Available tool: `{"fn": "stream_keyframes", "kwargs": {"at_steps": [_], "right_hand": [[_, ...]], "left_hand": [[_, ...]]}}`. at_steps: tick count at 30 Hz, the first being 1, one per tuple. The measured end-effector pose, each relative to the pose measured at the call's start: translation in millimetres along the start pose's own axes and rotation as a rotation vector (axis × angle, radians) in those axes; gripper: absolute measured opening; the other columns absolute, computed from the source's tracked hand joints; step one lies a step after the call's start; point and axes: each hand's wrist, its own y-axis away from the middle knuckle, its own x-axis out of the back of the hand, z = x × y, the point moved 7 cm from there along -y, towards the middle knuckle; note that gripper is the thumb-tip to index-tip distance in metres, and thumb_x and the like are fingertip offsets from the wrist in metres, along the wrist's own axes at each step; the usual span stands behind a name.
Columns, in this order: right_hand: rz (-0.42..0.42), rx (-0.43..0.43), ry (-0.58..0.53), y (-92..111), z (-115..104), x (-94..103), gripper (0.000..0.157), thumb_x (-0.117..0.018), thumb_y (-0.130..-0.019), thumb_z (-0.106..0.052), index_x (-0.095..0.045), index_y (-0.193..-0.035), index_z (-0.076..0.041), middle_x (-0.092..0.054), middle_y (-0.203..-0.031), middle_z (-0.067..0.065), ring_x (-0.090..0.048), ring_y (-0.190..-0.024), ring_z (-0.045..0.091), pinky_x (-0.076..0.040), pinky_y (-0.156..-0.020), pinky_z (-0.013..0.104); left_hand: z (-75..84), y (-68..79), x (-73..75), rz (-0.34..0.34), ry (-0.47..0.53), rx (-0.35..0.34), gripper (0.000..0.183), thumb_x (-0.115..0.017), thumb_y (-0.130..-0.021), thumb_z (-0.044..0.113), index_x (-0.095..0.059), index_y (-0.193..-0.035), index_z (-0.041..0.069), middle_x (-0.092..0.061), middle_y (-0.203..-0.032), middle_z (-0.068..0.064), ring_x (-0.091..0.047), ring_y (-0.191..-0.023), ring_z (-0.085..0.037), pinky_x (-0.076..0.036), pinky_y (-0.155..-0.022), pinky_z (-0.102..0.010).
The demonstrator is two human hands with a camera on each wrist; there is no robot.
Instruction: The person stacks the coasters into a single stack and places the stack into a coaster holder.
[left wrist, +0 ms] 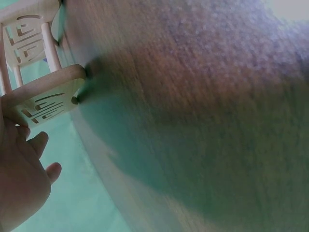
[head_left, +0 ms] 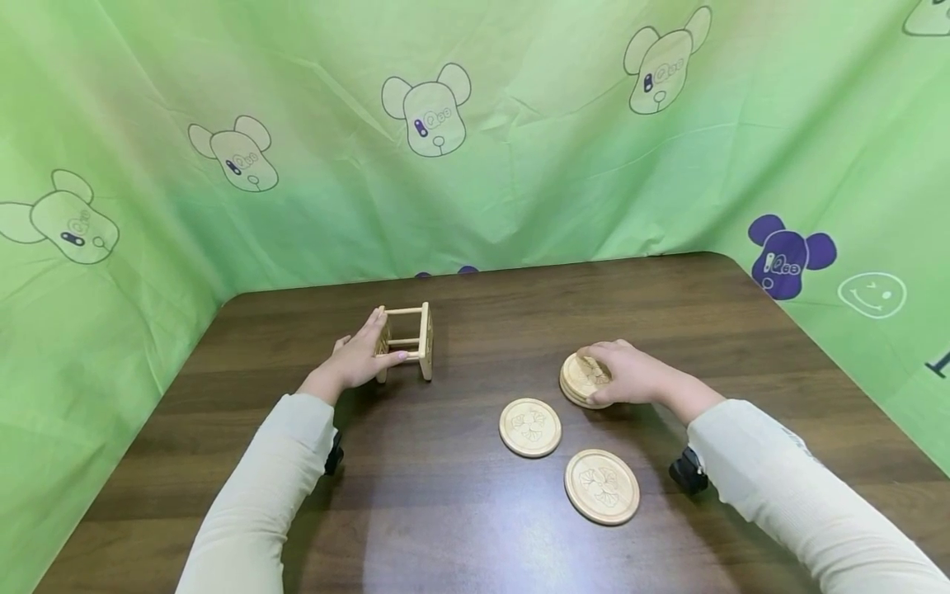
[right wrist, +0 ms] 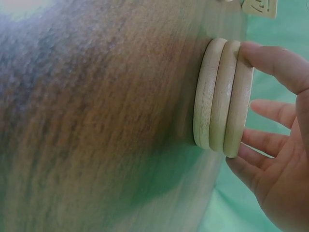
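Left hand [head_left: 355, 358] gripping side of wooden rack [head_left: 426, 340], toward worktop [head_left: 445, 503] far-left corner, right hand [head_left: 632, 376] pinching stacked coasters [head_left: 576, 379], two loose coasters [head_left: 530, 428] [head_left: 602, 487] farther from far edge.

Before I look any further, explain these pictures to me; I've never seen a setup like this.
There is no machine here, just a person working with two bare hands. The wide picture comes from a camera worn on the head, looking forward and down. The two tilted close-ups come from cameras on the wrists, one for each hand.

On the brown wood-grain table lie two separate round wooden coasters with carved designs: a farther one and a nearer one. The left hand holds one side of a small wooden rack with cut-out panels joined by rods. The right hand grips the top coaster of a stack. A green printed cloth hangs behind.
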Motion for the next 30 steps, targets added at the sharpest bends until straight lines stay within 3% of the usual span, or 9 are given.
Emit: {"fn": "stream_keyframes", "kwargs": {"at_steps": [5,21,30], "right_hand": [[0.000,0.010,-0.024,1.7,-1.2,-0.7,0.062,-0.073,-0.060,-0.023,-0.051,-0.110,0.008,-0.053,-0.107,0.021,-0.045,-0.098,0.037,-0.033,-0.082,0.045],[0.015,0.018,-0.029,-1.0,-3.3,2.8,0.065,-0.071,-0.064,-0.020,-0.046,-0.117,0.009,-0.048,-0.115,0.024,-0.039,-0.106,0.040,-0.028,-0.088,0.048],[0.019,0.054,-0.054,-2.9,-19.7,3.1,0.066,-0.071,-0.065,-0.019,-0.045,-0.119,0.008,-0.046,-0.117,0.024,-0.037,-0.108,0.040,-0.027,-0.089,0.049]], "left_hand": [[-3.2,-1.8,-3.9,-0.013,-0.012,0.019,0.088,-0.043,-0.081,0.057,-0.002,-0.139,0.004,0.004,-0.144,-0.009,-0.011,-0.128,-0.023,-0.009,-0.093,-0.054],[-2.2,-1.5,-1.9,-0.039,-0.021,0.032,0.091,-0.038,-0.079,0.063,0.005,-0.139,0.009,0.007,-0.144,-0.007,-0.013,-0.128,-0.023,-0.008,-0.094,-0.053],[-3.1,-1.9,-0.2,-0.039,-0.017,0.030,0.091,-0.038,-0.079,0.062,0.002,-0.139,0.007,0.008,-0.143,-0.006,-0.012,-0.128,-0.024,-0.008,-0.094,-0.054]]}}
